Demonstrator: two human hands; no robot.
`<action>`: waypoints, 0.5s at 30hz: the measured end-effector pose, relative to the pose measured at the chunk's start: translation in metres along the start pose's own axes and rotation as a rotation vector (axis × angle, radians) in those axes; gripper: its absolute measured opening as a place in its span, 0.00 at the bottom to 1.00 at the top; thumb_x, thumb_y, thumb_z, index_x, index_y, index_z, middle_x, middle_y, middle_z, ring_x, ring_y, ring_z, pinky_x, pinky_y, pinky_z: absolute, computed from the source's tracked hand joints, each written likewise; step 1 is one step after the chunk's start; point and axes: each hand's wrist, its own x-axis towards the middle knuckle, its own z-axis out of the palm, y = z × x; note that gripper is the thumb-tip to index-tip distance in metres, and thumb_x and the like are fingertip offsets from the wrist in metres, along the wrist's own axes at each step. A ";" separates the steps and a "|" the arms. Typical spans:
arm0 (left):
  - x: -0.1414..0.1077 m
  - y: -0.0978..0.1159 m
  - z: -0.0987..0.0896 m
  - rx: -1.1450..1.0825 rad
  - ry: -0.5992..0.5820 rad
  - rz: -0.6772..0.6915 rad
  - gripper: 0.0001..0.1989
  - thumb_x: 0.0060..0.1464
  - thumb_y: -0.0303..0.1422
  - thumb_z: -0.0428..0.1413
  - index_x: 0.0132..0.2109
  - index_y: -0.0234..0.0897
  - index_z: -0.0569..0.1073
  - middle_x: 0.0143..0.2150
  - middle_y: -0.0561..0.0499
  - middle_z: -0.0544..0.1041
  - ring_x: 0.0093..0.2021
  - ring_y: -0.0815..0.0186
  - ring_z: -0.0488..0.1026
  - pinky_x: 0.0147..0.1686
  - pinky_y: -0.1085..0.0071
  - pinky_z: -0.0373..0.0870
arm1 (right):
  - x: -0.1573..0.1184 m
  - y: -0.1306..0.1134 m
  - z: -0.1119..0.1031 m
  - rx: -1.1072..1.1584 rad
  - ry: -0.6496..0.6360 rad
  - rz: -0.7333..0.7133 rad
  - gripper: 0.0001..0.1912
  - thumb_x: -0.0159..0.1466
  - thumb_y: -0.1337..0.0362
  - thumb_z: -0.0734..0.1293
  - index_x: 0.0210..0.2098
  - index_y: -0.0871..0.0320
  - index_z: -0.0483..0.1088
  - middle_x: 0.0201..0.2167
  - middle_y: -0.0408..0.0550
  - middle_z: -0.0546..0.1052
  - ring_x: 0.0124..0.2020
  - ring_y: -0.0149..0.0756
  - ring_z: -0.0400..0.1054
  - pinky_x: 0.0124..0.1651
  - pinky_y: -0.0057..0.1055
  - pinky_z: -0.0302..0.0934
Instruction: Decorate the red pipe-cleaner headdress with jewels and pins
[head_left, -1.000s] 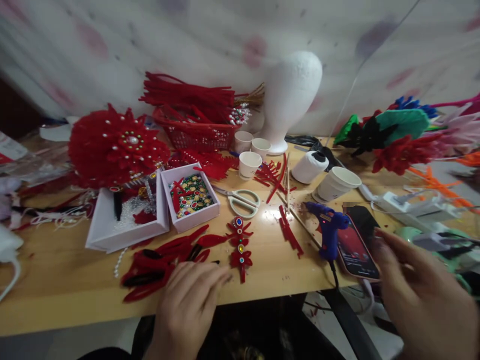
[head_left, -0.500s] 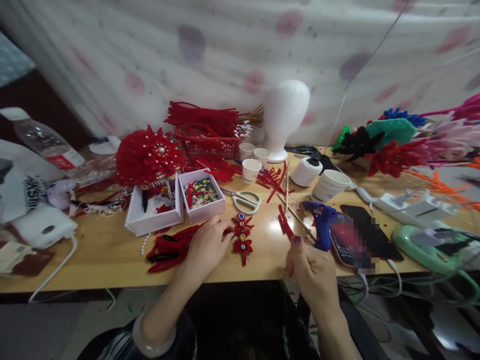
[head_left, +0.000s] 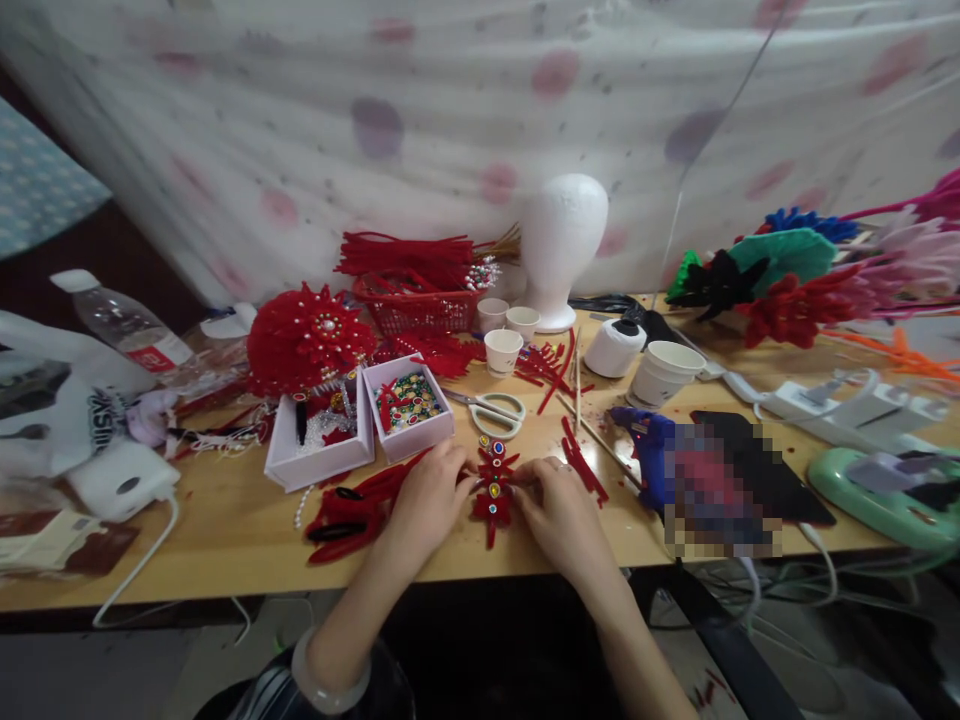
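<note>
A red fuzzy flower ornament (head_left: 493,510) with a column of coloured gems lies upright near the table's front edge. On its left side, my left hand (head_left: 439,490) is closed, with thumb and fingertips pinching its edge. My right hand (head_left: 559,515) holds the opposite edge between bent fingers; its fingertips are partly hidden. Under and beside my left wrist are red fuzzy pieces with black clips (head_left: 349,515). Loose red strips (head_left: 581,460) lie just beyond my right hand.
White boxes of beads (head_left: 409,440), scissors (head_left: 499,412) and paper cups (head_left: 503,352) stand behind my hands. A blue glue gun (head_left: 646,450) lies to the right, near phones. Further back are a white foam head (head_left: 564,240) and a red basket (head_left: 420,312).
My right hand has moved left from the red strips to the ornament and now holds its right side. My left hand stays at its left side. The view has shifted slightly.
</note>
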 end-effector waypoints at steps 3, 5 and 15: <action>-0.003 -0.003 -0.001 -0.036 0.039 -0.005 0.07 0.58 0.23 0.54 0.34 0.37 0.74 0.38 0.48 0.76 0.39 0.61 0.75 0.41 0.65 0.71 | 0.002 0.001 -0.002 0.021 -0.026 0.002 0.02 0.61 0.69 0.67 0.33 0.57 0.72 0.35 0.52 0.77 0.40 0.48 0.69 0.43 0.40 0.60; -0.010 -0.004 -0.003 -0.064 0.082 -0.015 0.09 0.60 0.24 0.51 0.36 0.37 0.75 0.39 0.48 0.77 0.40 0.62 0.75 0.42 0.65 0.71 | 0.001 0.003 -0.006 0.049 -0.039 0.002 0.02 0.61 0.69 0.67 0.32 0.57 0.71 0.35 0.51 0.77 0.39 0.46 0.69 0.42 0.39 0.60; -0.048 0.027 0.017 -0.056 0.153 -0.138 0.09 0.52 0.26 0.63 0.40 0.38 0.73 0.44 0.47 0.74 0.48 0.54 0.71 0.48 0.54 0.70 | -0.003 0.017 -0.018 0.101 -0.033 0.028 0.05 0.61 0.62 0.66 0.34 0.56 0.72 0.34 0.52 0.75 0.37 0.46 0.68 0.40 0.40 0.59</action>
